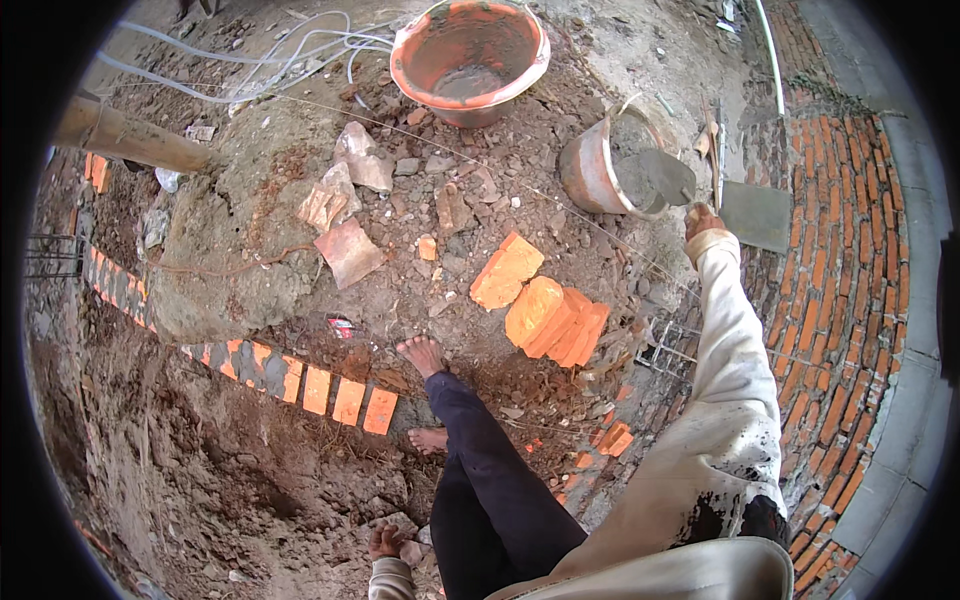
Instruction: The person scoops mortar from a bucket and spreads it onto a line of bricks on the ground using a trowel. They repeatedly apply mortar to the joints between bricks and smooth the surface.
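My right hand (703, 220) is stretched far out and wrapped round the handle of a trowel, mostly hidden by the fingers. The trowel's grey blade (664, 178) reaches into a tilted, mortar-smeared bucket (588, 168) holding wet grey mortar. Low in the view, my left hand (385, 541) hangs over the soil beside my leg. Its fingers are loosely bent, the thumb stands apart, and nothing shows in it. Between my feet and the bucket lies a group of orange bricks (543, 316). A row of bricks (348, 401) set with mortar runs to the left.
A large orange tub (470, 100) stands at the back near a pale hose (290, 60). Broken stones (350, 252) lie in the middle. A grey board (757, 216) rests by the brick wall (835, 290) on the right. A thin string crosses the ground; a pole (130, 135) leans at left.
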`<action>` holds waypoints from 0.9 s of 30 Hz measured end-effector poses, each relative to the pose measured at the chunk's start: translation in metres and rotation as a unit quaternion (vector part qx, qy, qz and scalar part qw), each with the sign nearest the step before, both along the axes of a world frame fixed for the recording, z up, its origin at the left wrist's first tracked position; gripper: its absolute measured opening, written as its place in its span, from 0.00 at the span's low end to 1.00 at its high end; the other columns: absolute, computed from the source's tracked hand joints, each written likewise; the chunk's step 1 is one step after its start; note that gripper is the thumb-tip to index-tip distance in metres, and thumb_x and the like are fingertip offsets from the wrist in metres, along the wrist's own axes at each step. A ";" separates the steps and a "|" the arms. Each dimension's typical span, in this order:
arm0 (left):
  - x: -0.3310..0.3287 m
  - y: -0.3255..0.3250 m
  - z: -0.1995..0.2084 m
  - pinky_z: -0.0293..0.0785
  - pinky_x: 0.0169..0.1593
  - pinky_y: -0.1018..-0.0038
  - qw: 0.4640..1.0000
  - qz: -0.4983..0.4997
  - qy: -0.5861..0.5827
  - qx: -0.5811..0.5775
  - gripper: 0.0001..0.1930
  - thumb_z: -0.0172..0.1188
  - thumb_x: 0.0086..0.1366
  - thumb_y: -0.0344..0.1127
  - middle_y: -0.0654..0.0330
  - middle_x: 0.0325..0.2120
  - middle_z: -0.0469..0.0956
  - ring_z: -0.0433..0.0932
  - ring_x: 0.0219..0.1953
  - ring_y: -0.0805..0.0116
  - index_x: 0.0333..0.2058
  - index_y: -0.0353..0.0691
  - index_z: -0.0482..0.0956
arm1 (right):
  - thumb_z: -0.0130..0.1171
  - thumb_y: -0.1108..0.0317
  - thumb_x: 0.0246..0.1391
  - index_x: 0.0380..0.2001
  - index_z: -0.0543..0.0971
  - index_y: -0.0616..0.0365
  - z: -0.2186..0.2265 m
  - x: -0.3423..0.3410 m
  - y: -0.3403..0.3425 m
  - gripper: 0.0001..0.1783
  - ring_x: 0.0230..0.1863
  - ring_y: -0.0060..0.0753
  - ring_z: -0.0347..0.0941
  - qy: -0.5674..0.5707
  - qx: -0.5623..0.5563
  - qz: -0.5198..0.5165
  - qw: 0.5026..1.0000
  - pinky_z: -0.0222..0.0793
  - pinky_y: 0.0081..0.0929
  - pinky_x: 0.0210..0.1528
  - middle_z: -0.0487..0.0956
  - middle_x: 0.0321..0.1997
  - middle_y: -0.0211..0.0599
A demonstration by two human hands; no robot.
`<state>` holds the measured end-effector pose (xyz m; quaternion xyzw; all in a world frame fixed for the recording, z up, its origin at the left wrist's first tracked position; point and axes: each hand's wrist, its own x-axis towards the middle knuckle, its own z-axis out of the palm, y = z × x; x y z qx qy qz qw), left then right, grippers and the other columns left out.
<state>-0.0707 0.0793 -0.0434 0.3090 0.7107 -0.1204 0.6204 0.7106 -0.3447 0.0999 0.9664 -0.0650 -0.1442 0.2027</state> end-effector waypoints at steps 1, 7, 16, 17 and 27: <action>0.002 0.011 0.006 0.72 0.22 0.68 1.000 -0.001 -0.003 0.009 0.14 0.62 0.57 0.39 0.59 0.29 0.78 0.77 0.23 0.63 0.42 0.48 0.74 | 0.47 0.58 0.53 0.50 0.69 0.55 -0.027 0.018 0.001 0.22 0.44 0.52 0.73 -0.017 -0.038 -0.006 0.999 0.69 0.40 0.46 0.76 0.42 0.51; 0.037 0.042 0.019 0.71 0.21 0.74 0.995 -0.080 0.055 0.012 0.12 0.58 0.57 0.38 0.62 0.26 0.77 0.76 0.22 0.67 0.39 0.44 0.74 | 0.57 0.56 0.49 0.40 0.78 0.57 -0.112 0.038 0.036 0.19 0.39 0.47 0.76 -0.111 0.167 -0.183 0.962 0.71 0.34 0.41 0.80 0.37 0.46; 0.066 0.043 0.011 0.70 0.22 0.75 0.989 -0.141 0.047 -0.003 0.12 0.58 0.55 0.36 0.62 0.27 0.77 0.74 0.21 0.71 0.39 0.42 0.74 | 0.58 0.60 0.51 0.40 0.78 0.58 -0.103 0.038 0.056 0.16 0.26 0.35 0.74 -0.032 0.425 -0.223 0.877 0.68 0.28 0.23 0.79 0.28 0.41; 0.070 0.045 0.011 0.69 0.22 0.75 0.990 -0.135 0.030 0.000 0.12 0.59 0.55 0.36 0.63 0.27 0.77 0.74 0.21 0.71 0.38 0.43 0.74 | 0.57 0.60 0.52 0.40 0.78 0.57 -0.105 0.034 0.053 0.15 0.22 0.35 0.73 -0.031 0.483 -0.272 0.831 0.67 0.28 0.19 0.79 0.27 0.40; -0.012 0.035 0.003 0.69 0.21 0.67 0.999 -0.023 0.017 0.019 0.09 0.57 0.55 0.38 0.61 0.28 0.78 0.76 0.22 0.63 0.36 0.49 0.74 | 0.57 0.56 0.51 0.40 0.75 0.54 -0.060 0.008 0.048 0.17 0.09 0.28 0.63 -0.179 0.655 -0.316 0.662 0.59 0.24 0.10 0.74 0.18 0.37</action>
